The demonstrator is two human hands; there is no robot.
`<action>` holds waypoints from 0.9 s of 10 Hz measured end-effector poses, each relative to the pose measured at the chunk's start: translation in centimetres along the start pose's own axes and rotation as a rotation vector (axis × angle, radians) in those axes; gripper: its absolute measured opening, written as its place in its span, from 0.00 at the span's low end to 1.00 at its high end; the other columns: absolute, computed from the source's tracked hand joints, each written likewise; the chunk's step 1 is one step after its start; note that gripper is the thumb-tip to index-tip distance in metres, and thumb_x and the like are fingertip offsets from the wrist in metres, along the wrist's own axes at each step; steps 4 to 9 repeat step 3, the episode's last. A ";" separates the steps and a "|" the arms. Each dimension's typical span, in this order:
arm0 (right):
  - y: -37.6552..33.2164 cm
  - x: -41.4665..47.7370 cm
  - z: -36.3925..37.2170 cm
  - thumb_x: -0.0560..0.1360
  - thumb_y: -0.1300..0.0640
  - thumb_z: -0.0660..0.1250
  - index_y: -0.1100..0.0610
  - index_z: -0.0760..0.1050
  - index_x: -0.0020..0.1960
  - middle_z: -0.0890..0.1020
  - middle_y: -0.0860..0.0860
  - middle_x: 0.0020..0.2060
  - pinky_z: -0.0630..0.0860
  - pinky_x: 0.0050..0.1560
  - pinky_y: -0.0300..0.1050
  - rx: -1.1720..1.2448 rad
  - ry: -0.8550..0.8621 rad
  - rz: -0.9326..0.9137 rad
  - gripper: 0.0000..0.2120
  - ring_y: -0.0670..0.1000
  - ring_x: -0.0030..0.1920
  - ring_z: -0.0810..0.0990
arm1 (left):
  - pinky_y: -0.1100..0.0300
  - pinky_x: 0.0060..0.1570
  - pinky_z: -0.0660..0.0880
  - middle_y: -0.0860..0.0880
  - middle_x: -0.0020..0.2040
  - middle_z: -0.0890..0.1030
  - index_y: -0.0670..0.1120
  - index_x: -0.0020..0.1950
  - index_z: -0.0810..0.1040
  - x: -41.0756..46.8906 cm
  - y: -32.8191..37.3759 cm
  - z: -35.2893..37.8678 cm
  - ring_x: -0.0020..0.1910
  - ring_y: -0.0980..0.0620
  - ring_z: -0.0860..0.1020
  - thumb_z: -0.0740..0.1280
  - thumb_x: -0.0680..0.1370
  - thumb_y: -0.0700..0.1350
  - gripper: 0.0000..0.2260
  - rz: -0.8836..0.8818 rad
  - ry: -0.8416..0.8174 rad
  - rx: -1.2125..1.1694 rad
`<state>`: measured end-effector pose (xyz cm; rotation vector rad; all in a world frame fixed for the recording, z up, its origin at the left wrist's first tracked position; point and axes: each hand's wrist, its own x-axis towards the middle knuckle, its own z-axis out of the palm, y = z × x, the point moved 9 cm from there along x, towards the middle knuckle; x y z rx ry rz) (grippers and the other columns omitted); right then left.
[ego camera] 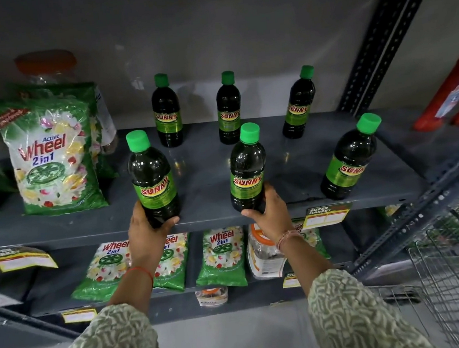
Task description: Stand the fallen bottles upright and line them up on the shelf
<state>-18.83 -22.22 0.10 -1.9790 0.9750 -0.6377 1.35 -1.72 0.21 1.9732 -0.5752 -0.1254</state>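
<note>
Several dark green Sunny bottles with green caps stand upright on the grey shelf (209, 175). Three stand in a back row: left (167, 112), middle (228, 109), right (299, 105). Three stand along the front edge. My left hand (146, 226) grips the base of the front left bottle (153, 178). My right hand (271, 209) holds the base of the front middle bottle (247, 169). The front right bottle (349, 159) stands free, leaning slightly in this wide view.
Green Wheel detergent bags (53, 157) stand at the shelf's left. Red packs (450, 96) lie at the right. The lower shelf holds more Wheel bags (219, 256) and a jar. A wire shopping trolley (457, 278) sits at the lower right.
</note>
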 end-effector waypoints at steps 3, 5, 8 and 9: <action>-0.4 -2.0 -1.0 0.64 0.49 0.75 0.58 0.51 0.73 0.56 0.56 0.75 0.57 0.71 0.46 -0.079 0.048 -0.046 0.47 0.55 0.75 0.54 | 0.48 0.70 0.61 0.39 0.73 0.63 0.43 0.72 0.55 -1.9 1.3 -1.4 0.72 0.44 0.60 0.75 0.65 0.51 0.44 0.009 0.090 -0.051; -0.4 -2.0 -1.0 0.64 0.49 0.75 0.58 0.51 0.73 0.56 0.56 0.75 0.57 0.71 0.46 -0.079 0.048 -0.046 0.47 0.55 0.75 0.54 | 0.48 0.70 0.61 0.39 0.73 0.63 0.43 0.72 0.55 -1.9 1.3 -1.4 0.72 0.44 0.60 0.75 0.65 0.51 0.44 0.009 0.090 -0.051; -0.4 -2.0 -1.0 0.64 0.49 0.75 0.58 0.51 0.73 0.56 0.56 0.75 0.57 0.71 0.46 -0.079 0.048 -0.046 0.47 0.55 0.75 0.54 | 0.48 0.70 0.61 0.39 0.73 0.63 0.43 0.72 0.55 -1.9 1.3 -1.4 0.72 0.44 0.60 0.75 0.65 0.51 0.44 0.009 0.090 -0.051; -0.4 -2.0 -1.0 0.64 0.49 0.75 0.58 0.51 0.73 0.56 0.56 0.75 0.57 0.71 0.46 -0.079 0.048 -0.046 0.47 0.55 0.75 0.54 | 0.48 0.70 0.61 0.39 0.73 0.63 0.43 0.72 0.55 -1.9 1.3 -1.4 0.72 0.44 0.60 0.75 0.65 0.51 0.44 0.009 0.090 -0.051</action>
